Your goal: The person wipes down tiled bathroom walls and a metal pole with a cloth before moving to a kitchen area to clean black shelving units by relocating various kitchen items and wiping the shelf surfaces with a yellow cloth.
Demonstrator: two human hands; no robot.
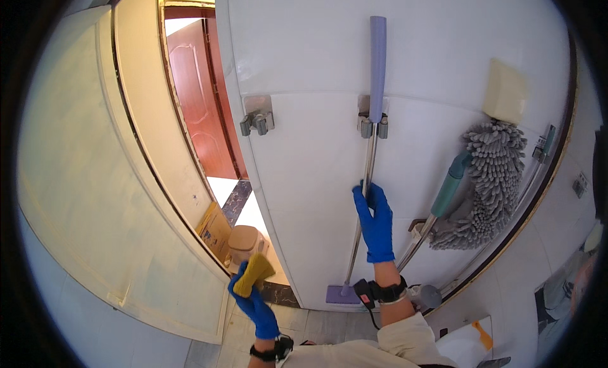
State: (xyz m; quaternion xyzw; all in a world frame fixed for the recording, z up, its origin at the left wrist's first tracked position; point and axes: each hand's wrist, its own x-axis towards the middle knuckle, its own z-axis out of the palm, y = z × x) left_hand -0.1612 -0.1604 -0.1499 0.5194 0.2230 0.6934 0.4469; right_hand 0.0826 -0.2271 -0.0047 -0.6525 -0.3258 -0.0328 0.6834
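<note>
A long-handled purple floor tool [378, 67] leans upright along the white wall, its metal pole passing in front of a wall clip [365, 125]. Its flat purple head [342, 295] is down at the floor. My right hand [378, 223], in a blue glove, closes its fingers around the middle of the pole. Lower left, my left hand [254, 308], also blue-gloved, grips a yellow sponge [254, 274] pinched in at its middle. The sponge is held up in front of the doorway, apart from the wall.
A second clip [258, 118] is mounted on the wall's left. To the right hangs a grey shaggy duster [494, 178], beside a green-gripped pole [448, 189]. A white door [82, 178] stands at the left. A beige bin [246, 241] sits by the doorway; a toilet [465, 342] is lower right.
</note>
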